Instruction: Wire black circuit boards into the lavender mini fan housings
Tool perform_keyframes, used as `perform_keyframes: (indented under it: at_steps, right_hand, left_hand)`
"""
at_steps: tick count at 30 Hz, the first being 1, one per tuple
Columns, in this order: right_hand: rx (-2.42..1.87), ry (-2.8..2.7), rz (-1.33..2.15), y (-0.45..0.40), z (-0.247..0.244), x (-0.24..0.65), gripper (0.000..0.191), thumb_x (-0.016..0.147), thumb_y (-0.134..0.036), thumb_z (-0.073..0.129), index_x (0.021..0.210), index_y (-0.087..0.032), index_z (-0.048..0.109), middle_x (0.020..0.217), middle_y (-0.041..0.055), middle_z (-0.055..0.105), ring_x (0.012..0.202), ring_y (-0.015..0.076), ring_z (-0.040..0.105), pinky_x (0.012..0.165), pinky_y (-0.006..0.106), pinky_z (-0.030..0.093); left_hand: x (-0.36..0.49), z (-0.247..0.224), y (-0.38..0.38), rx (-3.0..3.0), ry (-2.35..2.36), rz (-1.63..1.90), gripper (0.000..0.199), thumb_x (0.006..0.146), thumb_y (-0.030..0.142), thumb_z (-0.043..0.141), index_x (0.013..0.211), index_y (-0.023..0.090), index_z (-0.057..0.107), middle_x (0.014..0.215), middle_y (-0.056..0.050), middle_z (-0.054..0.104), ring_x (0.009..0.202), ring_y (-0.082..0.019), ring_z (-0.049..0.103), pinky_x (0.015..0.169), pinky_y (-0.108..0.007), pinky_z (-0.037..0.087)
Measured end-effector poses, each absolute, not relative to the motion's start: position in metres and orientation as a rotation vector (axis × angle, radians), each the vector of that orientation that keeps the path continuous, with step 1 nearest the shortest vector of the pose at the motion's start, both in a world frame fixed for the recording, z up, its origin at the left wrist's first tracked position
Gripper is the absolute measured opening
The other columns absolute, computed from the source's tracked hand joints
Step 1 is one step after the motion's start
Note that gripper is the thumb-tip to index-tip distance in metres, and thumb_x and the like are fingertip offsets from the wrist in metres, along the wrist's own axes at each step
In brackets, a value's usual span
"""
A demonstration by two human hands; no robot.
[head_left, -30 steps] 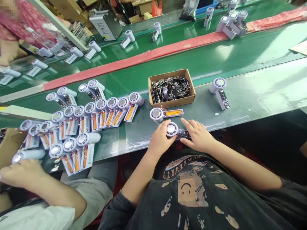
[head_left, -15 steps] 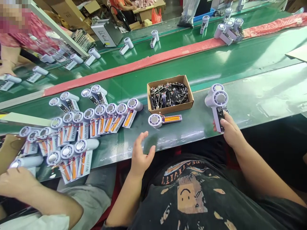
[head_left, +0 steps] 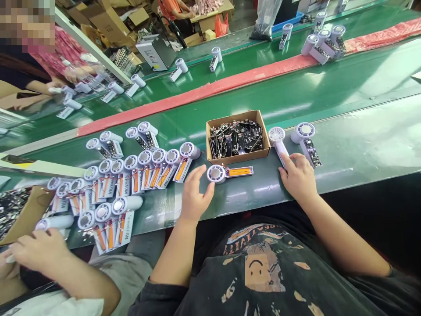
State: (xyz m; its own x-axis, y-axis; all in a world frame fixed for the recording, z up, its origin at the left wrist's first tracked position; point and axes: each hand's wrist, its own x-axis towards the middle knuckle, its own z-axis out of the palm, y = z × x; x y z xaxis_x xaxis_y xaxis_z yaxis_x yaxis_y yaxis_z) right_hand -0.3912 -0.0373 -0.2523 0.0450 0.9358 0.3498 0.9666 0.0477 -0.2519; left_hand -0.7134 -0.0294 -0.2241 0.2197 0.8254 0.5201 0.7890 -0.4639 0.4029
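White handheld fan (head_left: 278,141): laid flat right of centre, handle touched by the right hand (head_left: 297,177).
Fan with orange-striped handle (head_left: 216,174): laid flat at lower centre, left hand (head_left: 197,193) held just beside it.

Narrow gap between left hand (head_left: 197,193) and right hand (head_left: 297,177), white handheld fan (head_left: 216,174) with orange card lying in it, cardboard box of circuit boards (head_left: 238,157) blocking the way forward, rows of carded fans (head_left: 166,157) crowding leftward, two more fans (head_left: 304,131) just beyond the right hand
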Motion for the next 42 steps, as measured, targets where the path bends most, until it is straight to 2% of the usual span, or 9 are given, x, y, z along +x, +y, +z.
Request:
perform_keyframes:
  at_steps: [5,11,16,21,26,29,34,38,42]
  right_hand:
    - [-1.577,-1.935,-0.16,-0.05,-0.235,-0.397,0.04,0.09,-0.035,0.059,0.13,-0.029,0.059,0.133,0.0134,0.045,0.117,0.0329,0.049,0.097,0.051,0.042]
    - [-1.244,-2.337,0.036,0.005,-0.187,-0.415,0.042,0.093,-0.011,0.041,0.125,-0.029,0.063,0.127,0.007,0.061,0.113,0.0243,0.054,0.096,0.042,0.042]
    - [-1.487,-2.64,0.195,0.081,-0.182,-0.437,0.045,0.077,-0.004,0.054,0.108,-0.03,0.073,0.113,0.0047,0.069,0.11,0.0308,0.053,0.099,0.056,0.032]
    - [-1.401,-2.776,0.393,0.117,-0.174,-0.432,0.018,0.075,-0.012,0.064,0.077,-0.025,0.074,0.096,0.0071,0.064,0.099,0.0305,0.054,0.087,0.052,0.042]
    - [-1.002,-2.219,0.489,0.06,-0.147,-0.429,0.017,0.094,-0.028,0.048,0.096,-0.024,0.064,0.096,0.0062,0.06,0.094,0.0222,0.057,0.085,0.044,0.05]
    - [-0.553,-1.981,0.6,-0.001,-0.152,-0.448,0.023,0.1,-0.031,0.04,0.092,-0.028,0.061,0.087,0.0028,0.062,0.087,0.0172,0.063,0.079,0.036,0.056]
    - [0.012,-2.343,0.431,-0.055,-0.195,-0.478,0.027,0.098,-0.022,0.047,0.082,-0.028,0.067,0.102,-0.0028,0.071,0.109,0.0134,0.063,0.101,0.03,0.05]
    - [-0.318,-2.425,0.239,-0.054,-0.22,-0.472,0.019,0.096,-0.024,0.056,0.103,-0.036,0.069,0.106,-0.0042,0.071,0.107,0.0157,0.061,0.094,0.035,0.048]
    - [-0.928,-2.441,0.236,-0.041,-0.23,-0.473,0.015,0.093,-0.023,0.061,0.105,-0.022,0.07,0.094,0.0057,0.07,0.085,0.021,0.058,0.076,0.037,0.043]
  left_hand:
    - [-0.713,-0.234,-0.02,2.298,1.619,0.696,0.065,0.085,0.038,0.065,0.141,0.018,0.04,0.139,-0.017,0.053,0.131,-0.031,0.051,0.109,-0.05,0.044]
    - [-0.715,-0.228,-0.044,2.161,1.576,0.465,0.064,0.076,0.035,0.074,0.134,0.023,0.05,0.129,-0.012,0.057,0.121,-0.031,0.058,0.102,-0.048,0.05]
    - [-0.716,-0.229,-0.063,2.07,1.609,0.522,0.078,0.077,0.032,0.075,0.144,0.026,0.037,0.134,-0.013,0.056,0.125,-0.03,0.056,0.105,-0.05,0.047]
    - [-0.711,-0.241,-0.072,2.106,1.603,0.6,0.069,0.082,0.036,0.07,0.142,0.024,0.038,0.139,-0.015,0.053,0.131,-0.031,0.052,0.108,-0.052,0.045]
    - [-0.715,-0.232,-0.076,2.128,1.502,0.812,0.065,0.087,0.039,0.063,0.143,0.023,0.036,0.143,-0.016,0.05,0.134,-0.03,0.048,0.109,-0.05,0.044]
    - [-0.719,-0.214,-0.086,2.067,1.398,1.007,0.035,0.093,0.043,0.054,0.123,0.023,0.055,0.12,-0.012,0.065,0.115,-0.026,0.061,0.099,-0.046,0.051]
    - [-0.712,-0.198,-0.117,1.438,1.023,0.802,0.06,0.084,0.076,0.047,0.109,0.023,0.062,0.099,-0.011,0.071,0.092,-0.026,0.069,0.081,-0.042,0.057]
    - [-0.698,-0.21,-0.126,1.032,1.135,1.089,0.031,0.092,0.052,0.054,0.084,0.022,0.058,0.076,-0.005,0.068,0.072,-0.02,0.066,0.067,-0.037,0.055]
    - [-0.693,-0.224,-0.117,0.985,1.119,1.244,0.019,0.089,0.038,0.061,0.088,0.019,0.059,0.055,0.004,0.05,0.05,-0.011,0.048,0.052,-0.024,0.041]
